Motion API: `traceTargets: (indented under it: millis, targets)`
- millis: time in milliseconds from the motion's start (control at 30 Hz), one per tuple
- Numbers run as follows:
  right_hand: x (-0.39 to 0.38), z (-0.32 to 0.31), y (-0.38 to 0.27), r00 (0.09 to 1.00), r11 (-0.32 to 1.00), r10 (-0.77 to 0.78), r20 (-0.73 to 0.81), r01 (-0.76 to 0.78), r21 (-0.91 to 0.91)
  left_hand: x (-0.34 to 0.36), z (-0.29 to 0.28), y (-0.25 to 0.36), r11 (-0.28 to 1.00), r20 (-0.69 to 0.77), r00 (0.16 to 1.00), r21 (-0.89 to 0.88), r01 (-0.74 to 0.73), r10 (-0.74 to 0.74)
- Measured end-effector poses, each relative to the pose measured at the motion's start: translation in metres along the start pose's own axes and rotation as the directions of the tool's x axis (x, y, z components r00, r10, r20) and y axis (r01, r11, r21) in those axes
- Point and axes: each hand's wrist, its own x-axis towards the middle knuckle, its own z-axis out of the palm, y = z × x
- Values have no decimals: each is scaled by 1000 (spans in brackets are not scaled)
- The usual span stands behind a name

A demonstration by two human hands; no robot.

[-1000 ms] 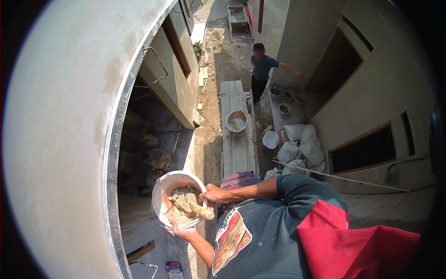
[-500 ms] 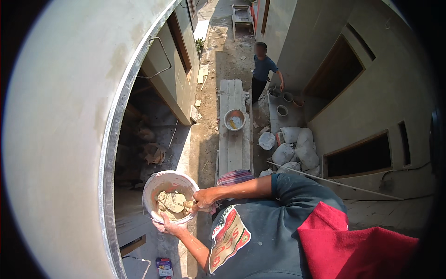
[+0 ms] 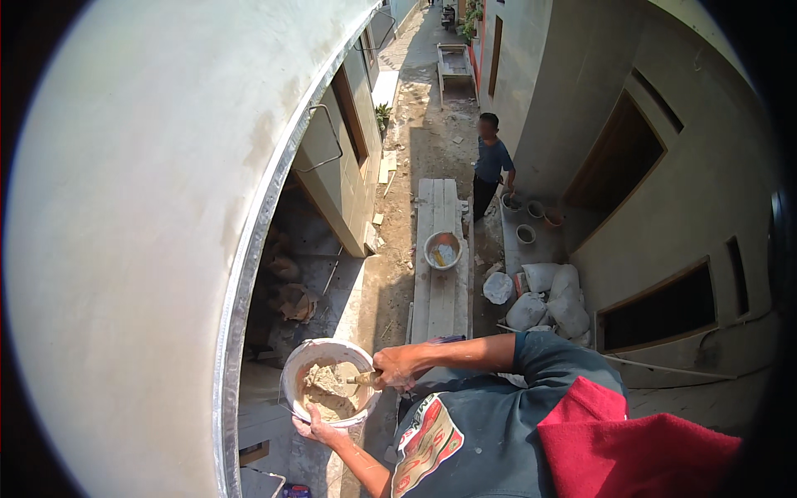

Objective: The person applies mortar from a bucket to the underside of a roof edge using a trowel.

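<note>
My left hand (image 3: 319,427) grips the near rim of a white bucket (image 3: 292,373), with the thumb over the edge and the fingers below outside. Wet grey-beige mortar (image 3: 334,407) lies in the bucket. A trowel (image 3: 362,379) is held by its wooden handle in my right hand (image 3: 397,366), fingers wrapped round it at the bucket's right side. Its blade is inside the bucket and has a lump of mortar on it, so most of the metal is hidden.
A plank platform (image 3: 432,307) below carries another bucket (image 3: 442,251). Beyond it a person (image 3: 491,162) stands near several small pails (image 3: 525,234). White sacks (image 3: 566,303) are piled at the right. A curved plastered wall (image 3: 149,249) with a metal edge rises close at my left.
The view has shifted, so the surroundings sit lower and farther right. The trowel blade, flat and mostly bare before, now carries a lump of mortar. Both hands keep their holds.
</note>
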Motion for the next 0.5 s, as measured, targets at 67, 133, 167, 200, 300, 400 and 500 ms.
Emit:
traceTargets:
  millis: [67,133,167,200,300,400,500]
  targets:
    - [-2,-2,13,999,998,-43,-21,44,41,0,7,14,1000,31,999,-10,-11,11]
    - [8,0,23,992,992,-120,-31,121,35,-1,13,26,1000,81,996,-15,-21,23]
    - [13,4,27,983,983,-164,-86,171,73,0,17,28,999,84,996,-23,-25,27]
    - [8,7,19,979,980,-192,-74,195,34,1,18,31,999,73,997,-49,-11,14]
    - [17,14,26,945,948,-319,-78,317,-40,15,12,23,995,69,995,-81,-66,71]
    - [2,12,15,970,937,-241,16,229,265,29,7,14,995,8,999,-90,39,-38]
    - [12,15,27,955,943,-298,-11,296,153,20,19,25,991,25,999,-134,24,-21]
